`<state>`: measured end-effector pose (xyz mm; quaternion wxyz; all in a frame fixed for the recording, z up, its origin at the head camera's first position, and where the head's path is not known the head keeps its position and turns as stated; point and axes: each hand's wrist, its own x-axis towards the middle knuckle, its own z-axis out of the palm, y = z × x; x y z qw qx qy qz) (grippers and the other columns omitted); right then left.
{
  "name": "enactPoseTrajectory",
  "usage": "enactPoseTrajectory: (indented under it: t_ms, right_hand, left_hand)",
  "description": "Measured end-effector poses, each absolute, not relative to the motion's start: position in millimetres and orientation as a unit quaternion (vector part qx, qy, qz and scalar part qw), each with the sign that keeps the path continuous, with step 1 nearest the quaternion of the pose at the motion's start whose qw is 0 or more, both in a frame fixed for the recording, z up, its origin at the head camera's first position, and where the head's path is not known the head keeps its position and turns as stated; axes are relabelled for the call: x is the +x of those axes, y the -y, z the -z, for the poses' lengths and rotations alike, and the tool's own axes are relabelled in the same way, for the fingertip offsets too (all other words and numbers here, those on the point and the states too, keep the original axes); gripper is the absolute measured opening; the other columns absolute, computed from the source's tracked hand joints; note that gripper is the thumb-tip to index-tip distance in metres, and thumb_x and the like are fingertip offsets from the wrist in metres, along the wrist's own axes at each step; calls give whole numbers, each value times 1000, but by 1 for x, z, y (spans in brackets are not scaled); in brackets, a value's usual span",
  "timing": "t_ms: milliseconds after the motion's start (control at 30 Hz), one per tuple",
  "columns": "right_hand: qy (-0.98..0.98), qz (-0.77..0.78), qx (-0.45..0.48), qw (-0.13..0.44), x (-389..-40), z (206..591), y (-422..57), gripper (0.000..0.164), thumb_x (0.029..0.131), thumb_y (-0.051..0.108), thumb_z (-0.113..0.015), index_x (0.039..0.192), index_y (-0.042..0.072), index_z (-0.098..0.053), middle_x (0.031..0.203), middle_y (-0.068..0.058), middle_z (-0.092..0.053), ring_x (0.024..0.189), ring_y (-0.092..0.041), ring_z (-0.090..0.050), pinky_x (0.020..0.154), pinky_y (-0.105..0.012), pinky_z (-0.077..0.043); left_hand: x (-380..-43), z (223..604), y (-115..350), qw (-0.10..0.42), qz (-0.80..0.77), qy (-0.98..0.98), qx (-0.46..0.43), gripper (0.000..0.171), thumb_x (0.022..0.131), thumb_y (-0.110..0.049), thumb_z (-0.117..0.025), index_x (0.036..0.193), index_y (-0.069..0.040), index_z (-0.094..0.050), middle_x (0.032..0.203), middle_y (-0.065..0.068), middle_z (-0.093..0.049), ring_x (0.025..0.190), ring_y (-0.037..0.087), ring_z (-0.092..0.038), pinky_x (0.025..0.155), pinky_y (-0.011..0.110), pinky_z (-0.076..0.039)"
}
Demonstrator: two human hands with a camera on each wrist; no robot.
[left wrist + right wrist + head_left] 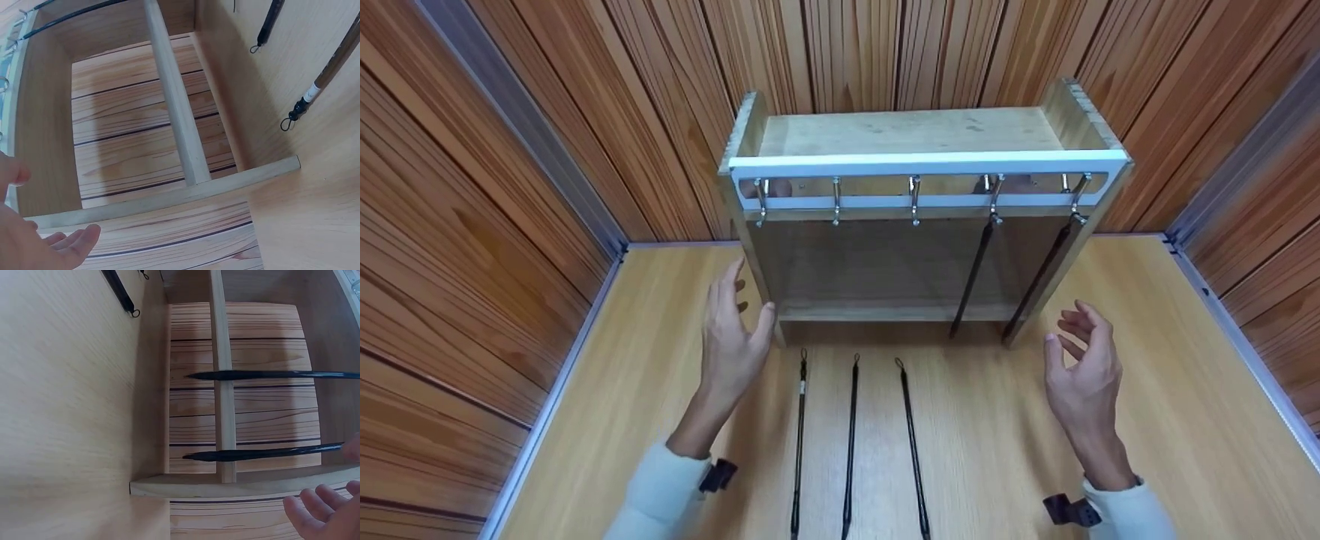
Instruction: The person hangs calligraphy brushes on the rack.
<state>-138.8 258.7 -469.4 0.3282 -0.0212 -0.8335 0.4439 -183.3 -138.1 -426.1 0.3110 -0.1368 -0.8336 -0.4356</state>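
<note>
I count two hanging brushes on the right-end hooks of the wooden rack — two of five done, by my judgement — while three loose brushes lie on the counter before it, apparently left to go on the three bare hooks. I have the left hand and right hand well apart beside the rack, fingers relaxed, holding nothing.

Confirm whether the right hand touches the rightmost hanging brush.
Apart. The head view shows the rack's side panel and tabletop between the right hand and the rightmost hanging brush.
</note>
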Motion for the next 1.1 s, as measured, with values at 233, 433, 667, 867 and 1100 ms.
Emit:
enactPoseTrajectory:
  t_ms: [233,433,667,867,1100]
  right_hand:
    - [835,-436,-20,337,-146,461,-269,46,96,-3,-58,140,-5,-45,128,-17,-58,113,-23,-59,86,-10,-45]
    - [828,-441,-18,347,-154,451,-277,44,97,-1,-58,139,-4,-48,128,-17,-59,112,-24,-59,84,-10,-45]
    - [823,-467,-34,321,-161,449,-280,43,99,5,-59,141,1,-50,129,-12,-60,115,-25,-59,86,-14,-46]
    - [827,-480,-72,285,-166,443,-285,43,103,16,-54,144,7,-47,134,-7,-58,121,-26,-55,93,-27,-49]
    - [830,-475,-62,286,-173,431,-288,45,103,16,-55,146,9,-46,136,-8,-56,122,-27,-55,96,-31,-50]
  left_hand:
    - [-168,419,136,293,431,840,-149,63,87,6,-68,145,5,-41,135,25,-47,116,38,-51,88,51,-52]
    - [-154,419,139,288,422,843,-167,63,87,6,-70,144,4,-43,135,24,-49,115,38,-53,87,52,-53]
    - [-131,429,147,267,418,856,-143,66,86,4,-73,144,4,-43,140,27,-44,118,40,-53,87,53,-53]
    - [-119,433,154,191,426,878,-108,71,88,-1,-74,149,0,-38,147,28,-34,121,42,-50,90,54,-51]
    - [-108,434,171,63,440,895,-30,82,89,-8,-75,157,-10,-29,152,27,-28,123,43,-51,92,52,-52]
